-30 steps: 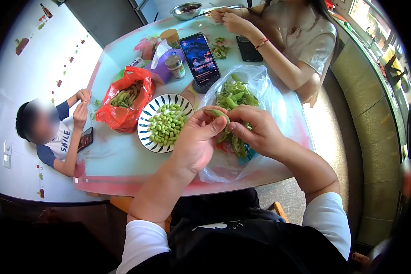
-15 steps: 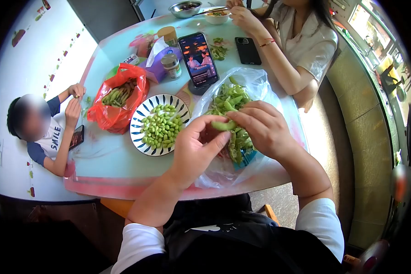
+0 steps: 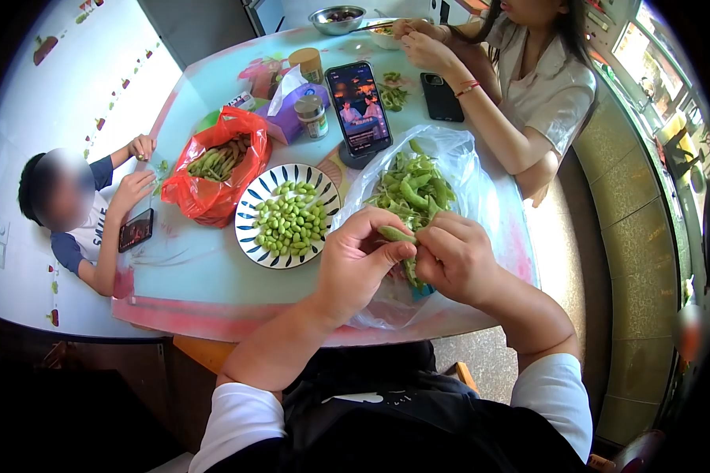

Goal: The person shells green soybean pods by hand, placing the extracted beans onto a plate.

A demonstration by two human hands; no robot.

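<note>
Just above the clear plastic bag, my left hand pinches a green edamame pod between thumb and forefinger. My right hand has its fingers curled in at the pod's other end, gripping it too. Below and beyond both hands, more pods and husks lie heaped in that bag. To the left of my left hand stands a striped plate bearing many shelled green beans.
A red plastic bag of pods sits left of the plate. Behind are a phone on a stand, a jar, a purple tissue box and a black phone. Two people sit at the table, left and far right.
My right hand has closed in on the pod's end, with its fingers more curled than before. The view has shifted slightly. The person on the left has lowered one hand a little.
</note>
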